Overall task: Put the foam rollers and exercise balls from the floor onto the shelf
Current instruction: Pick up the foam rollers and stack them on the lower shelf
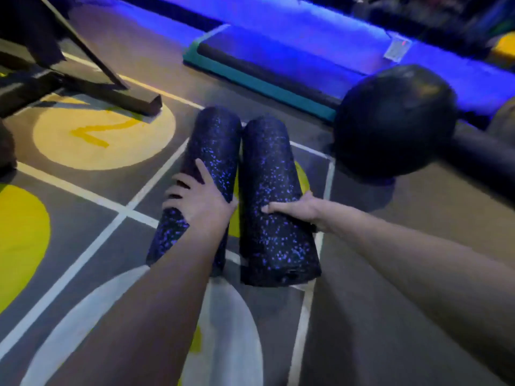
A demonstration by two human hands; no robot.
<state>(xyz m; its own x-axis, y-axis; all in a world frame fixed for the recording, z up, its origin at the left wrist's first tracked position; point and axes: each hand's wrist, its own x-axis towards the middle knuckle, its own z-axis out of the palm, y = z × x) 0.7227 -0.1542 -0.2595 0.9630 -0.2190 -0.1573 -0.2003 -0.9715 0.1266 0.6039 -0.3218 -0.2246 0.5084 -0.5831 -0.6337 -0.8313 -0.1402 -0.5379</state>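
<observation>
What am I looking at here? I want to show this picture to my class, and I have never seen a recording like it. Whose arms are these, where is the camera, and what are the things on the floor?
There is no machine here. A person wears a wide-angle camera on the head, so this one view looks forward and down along their own bare arms.

The left hand grips the left foam roller, and the right hand grips the right foam roller. Both rollers are dark with blue speckles and lie side by side, close together.

Below them is a gym floor painted with white lines and yellow circles. To the right sits a large black exercise ball. Behind it lies a teal step platform under blue light. At top left stands the black frame of some equipment.

No shelf can be made out with certainty in this view.
</observation>
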